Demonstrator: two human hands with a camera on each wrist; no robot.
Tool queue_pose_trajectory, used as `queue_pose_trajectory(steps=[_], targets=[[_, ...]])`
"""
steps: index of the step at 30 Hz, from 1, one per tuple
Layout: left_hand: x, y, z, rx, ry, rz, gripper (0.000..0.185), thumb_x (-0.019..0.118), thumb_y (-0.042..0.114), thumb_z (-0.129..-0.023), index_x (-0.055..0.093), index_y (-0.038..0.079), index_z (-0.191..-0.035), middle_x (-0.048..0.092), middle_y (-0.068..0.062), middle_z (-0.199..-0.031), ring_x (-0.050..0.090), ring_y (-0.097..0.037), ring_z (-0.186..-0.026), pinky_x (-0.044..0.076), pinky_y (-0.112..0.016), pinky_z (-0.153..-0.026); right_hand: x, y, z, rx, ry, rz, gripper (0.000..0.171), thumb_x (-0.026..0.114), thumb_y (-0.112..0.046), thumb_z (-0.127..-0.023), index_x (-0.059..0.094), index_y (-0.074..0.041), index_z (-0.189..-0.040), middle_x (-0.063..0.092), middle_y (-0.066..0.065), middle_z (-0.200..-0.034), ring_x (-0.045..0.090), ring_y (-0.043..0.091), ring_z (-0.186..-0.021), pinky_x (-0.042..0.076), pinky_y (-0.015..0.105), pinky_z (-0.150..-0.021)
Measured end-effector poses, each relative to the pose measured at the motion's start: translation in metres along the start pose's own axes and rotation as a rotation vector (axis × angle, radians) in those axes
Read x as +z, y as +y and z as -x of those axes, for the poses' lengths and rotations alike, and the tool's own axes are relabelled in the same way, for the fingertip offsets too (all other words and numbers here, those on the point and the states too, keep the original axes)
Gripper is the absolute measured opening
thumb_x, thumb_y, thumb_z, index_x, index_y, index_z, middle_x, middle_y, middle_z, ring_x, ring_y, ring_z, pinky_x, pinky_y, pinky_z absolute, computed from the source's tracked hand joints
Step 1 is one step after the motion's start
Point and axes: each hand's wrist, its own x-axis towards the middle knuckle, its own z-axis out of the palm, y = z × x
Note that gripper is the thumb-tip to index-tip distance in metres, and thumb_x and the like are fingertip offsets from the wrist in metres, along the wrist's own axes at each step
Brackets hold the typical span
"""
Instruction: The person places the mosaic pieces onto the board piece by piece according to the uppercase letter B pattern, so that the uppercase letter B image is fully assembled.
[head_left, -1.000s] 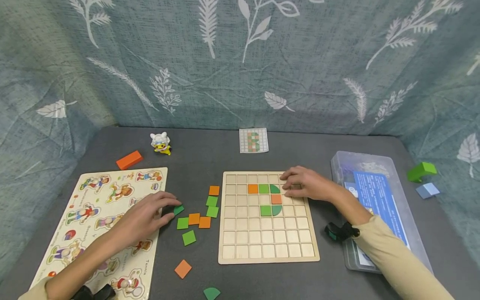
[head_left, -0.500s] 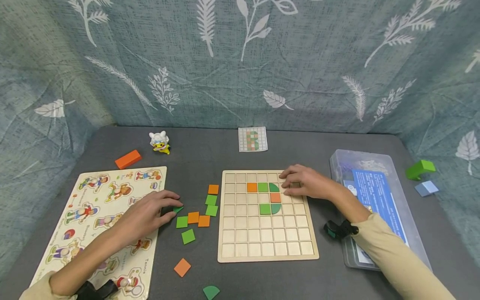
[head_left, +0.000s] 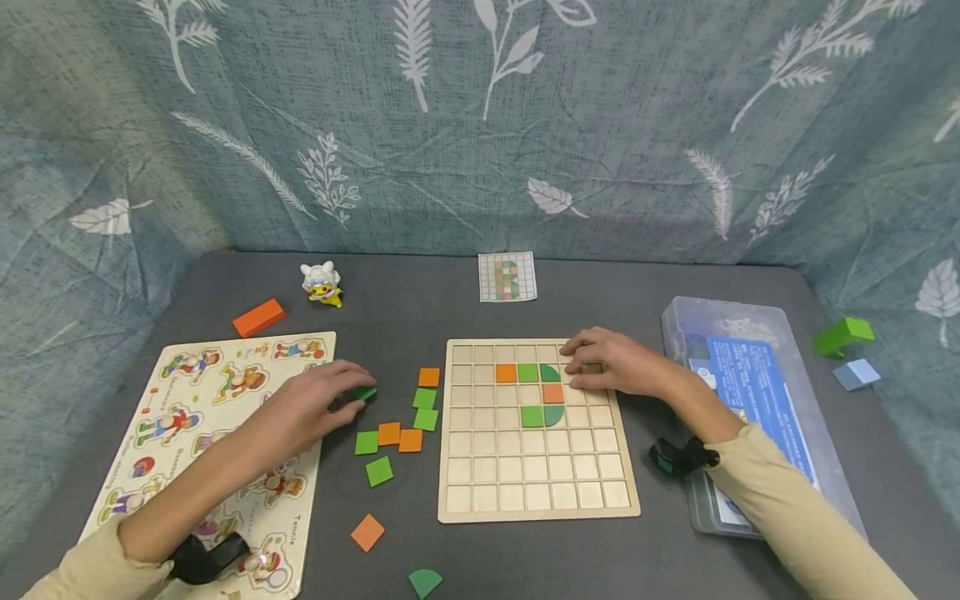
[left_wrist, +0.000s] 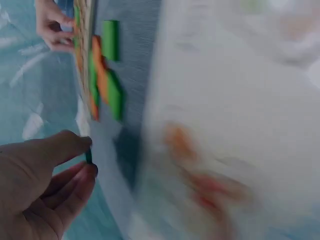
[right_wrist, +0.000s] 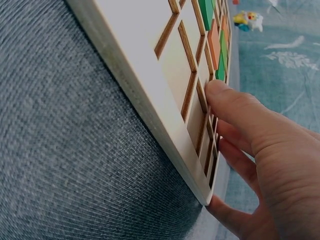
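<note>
Your left hand [head_left: 311, 402] pinches a dark green piece [head_left: 364, 392] between the thumb and the other fingers, over the counter [head_left: 405, 325], near the right edge of the puzzle board [head_left: 258, 517] with its printed figures; your fingers partly cover the piece, so you cannot tell its full outline. Your right hand [head_left: 615, 362] rests on the far right corner of the wooden grid board [head_left: 525, 471], fingers spread, thumb touching the grid and pinching no tile. On that grid lie 6 pieces: an orange square [head_left: 506, 373], a green square [head_left: 528, 372] and a quarter-round [head_left: 550, 372] side by side in row 2 from the far edge, 1 orange square below the quarter-round, then 1 green square and 1 more quarter-round in row 4. Between your 2 boards are loose tiles [head_left: 388, 433], orange and green squares, with a loose quarter-round [head_left: 425, 582] nearest you. Beyond the grid board lies a small pattern card [head_left: 507, 277]; far left are a figurine [head_left: 321, 284] and an orange block [head_left: 258, 318]. A clear plastic box [head_left: 802, 417] sits under your right forearm's side, with a green block [head_left: 843, 337] and a blue block [head_left: 857, 374] past it.
</note>
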Motion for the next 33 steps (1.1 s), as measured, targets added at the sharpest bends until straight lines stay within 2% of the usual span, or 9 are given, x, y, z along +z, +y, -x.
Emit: queue_pose_trajectory(steps=[3, 8, 11, 14, 16, 18, 22, 28, 33], targets=[[0.005, 0.02, -0.02, 0.099, 0.01, 0.023, 0.025, 0.074, 0.014, -0.085, 0.071, 0.009, -0.109, 0.068, -0.005, -0.112, 0.066, -0.021, -0.102, 0.055, -0.039, -0.084, -0.002, 0.0, 0.0, 0.0, 0.001, 0.002, 0.016, 0.07, -0.019, -0.088, 0.074, -0.012, -0.101, 0.063, 0.012, -0.122, 0.058, 0.029, -0.112, 0.05, 0.044, -0.09], [0.027, 0.07, -0.056, 0.376, -0.03, 0.039, 0.02, 0.071, 0.019, -0.088, 0.071, 0.012, -0.107, 0.069, -0.002, -0.113, 0.064, -0.016, -0.104, 0.055, -0.031, -0.083, -0.002, 0.001, 0.0, -0.01, 0.008, 0.008, 0.016, 0.071, -0.019, -0.087, 0.074, -0.012, -0.101, 0.063, 0.012, -0.121, 0.058, 0.028, -0.111, 0.051, 0.043, -0.089], [0.041, 0.095, -0.079, 0.539, -0.079, -0.003, 0.016, 0.069, 0.019, -0.09, 0.07, 0.014, -0.105, 0.07, 0.002, -0.11, 0.063, -0.012, -0.102, 0.053, -0.025, -0.086, -0.001, 0.002, 0.0, -0.012, 0.01, 0.008, 0.016, 0.072, -0.019, -0.087, 0.074, -0.012, -0.101, 0.064, 0.011, -0.121, 0.058, 0.027, -0.11, 0.051, 0.042, -0.088], [0.051, 0.113, -0.096, 0.635, -0.124, -0.071, 0.014, 0.067, 0.022, -0.091, 0.07, 0.017, -0.104, 0.07, 0.006, -0.109, 0.061, -0.01, -0.102, 0.05, -0.023, -0.091, 0.0, 0.003, -0.001, -0.022, 0.015, 0.017, 0.015, 0.072, -0.02, -0.087, 0.074, -0.012, -0.1, 0.064, 0.01, -0.12, 0.059, 0.026, -0.109, 0.051, 0.04, -0.088], [0.055, 0.119, -0.102, 0.665, -0.142, -0.112, 0.014, 0.067, 0.024, -0.092, 0.07, 0.018, -0.104, 0.071, 0.008, -0.108, 0.06, -0.01, -0.102, 0.049, -0.022, -0.09, 0.001, 0.004, -0.001, -0.027, 0.02, 0.024, 0.015, 0.071, -0.02, -0.087, 0.074, -0.012, -0.1, 0.065, 0.01, -0.12, 0.059, 0.026, -0.108, 0.051, 0.04, -0.087], [0.059, 0.122, -0.106, 0.676, -0.156, -0.113, 0.016, 0.067, 0.024, -0.092, 0.07, 0.018, -0.106, 0.071, 0.007, -0.108, 0.06, -0.011, -0.101, 0.049, -0.023, -0.09, 0.0, 0.004, 0.0, -0.027, 0.02, 0.026, 0.014, 0.071, -0.019, -0.088, 0.074, -0.012, -0.099, 0.065, 0.01, -0.119, 0.059, 0.026, -0.108, 0.051, 0.041, -0.087], [0.063, 0.123, -0.109, 0.672, -0.18, -0.042, 0.023, 0.066, 0.021, -0.093, 0.068, 0.016, -0.115, 0.068, 0.003, -0.11, 0.061, -0.012, -0.1, 0.051, -0.022, -0.086, -0.002, 0.002, -0.001, -0.02, 0.017, 0.027, 0.014, 0.071, -0.019, -0.088, 0.074, -0.011, -0.099, 0.064, 0.011, -0.119, 0.059, 0.027, -0.109, 0.05, 0.043, -0.088], [0.064, 0.125, -0.11, 0.662, -0.242, 0.045, 0.031, 0.061, 0.011, -0.094, 0.066, 0.017, -0.124, 0.058, -0.002, -0.117, 0.058, -0.009, -0.083, 0.045, -0.013, -0.069, -0.003, 0.001, 0.0, -0.013, 0.012, 0.038, 0.014, 0.071, -0.019, -0.088, 0.074, -0.011, -0.099, 0.064, 0.011, -0.119, 0.059, 0.027, -0.11, 0.051, 0.044, -0.09], [0.063, 0.125, -0.109, 0.638, -0.263, 0.112, 0.025, 0.064, 0.014, -0.094, 0.068, 0.016, -0.119, 0.055, -0.001, -0.117, 0.057, -0.007, -0.084, 0.045, -0.012, -0.073, -0.002, -0.001, -0.001, 0.002, 0.006, 0.025, 0.015, 0.071, -0.02, -0.088, 0.074, -0.011, -0.1, 0.064, 0.01, -0.12, 0.058, 0.027, -0.112, 0.051, 0.043, -0.09]])
